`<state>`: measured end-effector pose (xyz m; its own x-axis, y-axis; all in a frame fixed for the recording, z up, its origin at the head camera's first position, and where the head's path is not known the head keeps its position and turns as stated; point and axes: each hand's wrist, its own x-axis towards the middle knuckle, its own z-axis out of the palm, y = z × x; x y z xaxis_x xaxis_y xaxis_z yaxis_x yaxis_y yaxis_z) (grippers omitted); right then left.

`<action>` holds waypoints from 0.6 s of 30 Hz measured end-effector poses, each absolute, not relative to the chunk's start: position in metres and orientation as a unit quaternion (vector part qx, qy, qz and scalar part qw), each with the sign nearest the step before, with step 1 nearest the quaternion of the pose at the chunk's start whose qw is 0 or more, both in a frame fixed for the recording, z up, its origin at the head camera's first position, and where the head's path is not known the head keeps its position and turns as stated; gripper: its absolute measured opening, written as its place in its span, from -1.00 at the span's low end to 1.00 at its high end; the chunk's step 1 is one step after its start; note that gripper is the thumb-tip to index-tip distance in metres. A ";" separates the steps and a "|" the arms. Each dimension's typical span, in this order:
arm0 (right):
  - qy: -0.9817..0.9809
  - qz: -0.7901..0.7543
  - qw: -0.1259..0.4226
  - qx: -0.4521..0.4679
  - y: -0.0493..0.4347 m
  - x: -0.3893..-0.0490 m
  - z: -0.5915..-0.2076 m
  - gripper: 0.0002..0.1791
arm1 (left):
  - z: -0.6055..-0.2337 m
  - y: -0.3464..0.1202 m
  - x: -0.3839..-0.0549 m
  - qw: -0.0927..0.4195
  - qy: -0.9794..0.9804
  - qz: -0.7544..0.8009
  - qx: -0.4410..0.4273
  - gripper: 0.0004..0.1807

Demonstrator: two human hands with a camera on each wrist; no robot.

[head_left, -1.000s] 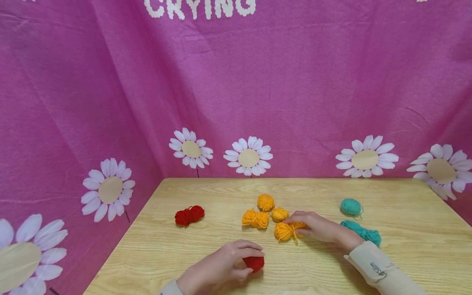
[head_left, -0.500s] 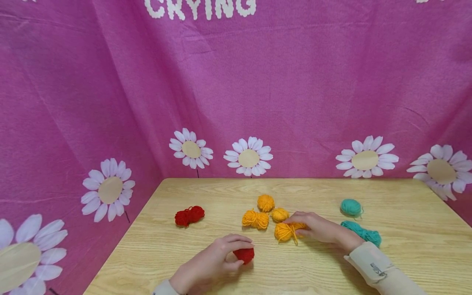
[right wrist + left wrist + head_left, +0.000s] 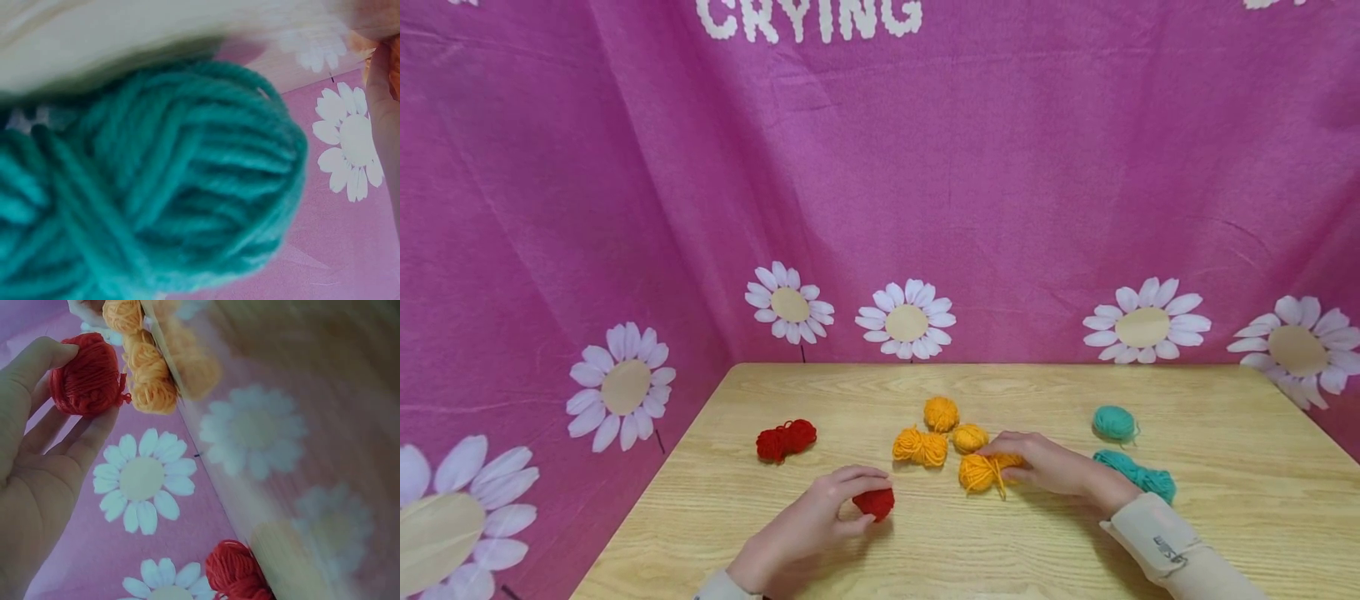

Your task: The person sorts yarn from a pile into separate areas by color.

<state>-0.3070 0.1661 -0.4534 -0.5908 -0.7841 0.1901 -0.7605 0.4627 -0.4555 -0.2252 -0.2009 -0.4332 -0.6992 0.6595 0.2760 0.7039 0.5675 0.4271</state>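
Note:
In the head view, my left hand (image 3: 808,517) holds a small red yarn ball (image 3: 875,503) between thumb and fingers, over the front left-middle part of the table. The left wrist view shows the same red ball (image 3: 87,375) with the thumb on top and the fingers beneath it. My right hand (image 3: 1045,462) grips the right end of an orange yarn skein (image 3: 979,473), which lies on the table; its fingers hide that end. Close behind this skein lie an orange ball (image 3: 970,437), another orange ball (image 3: 941,413) and a tied orange skein (image 3: 920,447).
A tied red skein (image 3: 786,440) lies at the left of the wooden table (image 3: 970,558). A teal ball (image 3: 1114,422) sits at the right, with a teal skein (image 3: 1135,475) partly behind my right forearm. A pink flowered cloth (image 3: 1015,183) hangs behind the table.
My left hand has carried the red ball leftward and a little toward the far side of the table. The right hand and the orange skein have stayed in place.

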 end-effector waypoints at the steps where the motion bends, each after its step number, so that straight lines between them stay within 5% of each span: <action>1: 0.856 -0.254 0.024 -0.450 0.166 -0.307 -0.454 -0.62 | -0.434 -0.203 -0.226 0.047 -0.883 -0.262 -0.385 -0.52; 18: 0.855 -0.253 0.020 -0.453 0.167 -0.307 -0.455 -0.63 | -0.438 -0.233 -0.243 0.113 -0.898 -0.282 -0.319 -0.53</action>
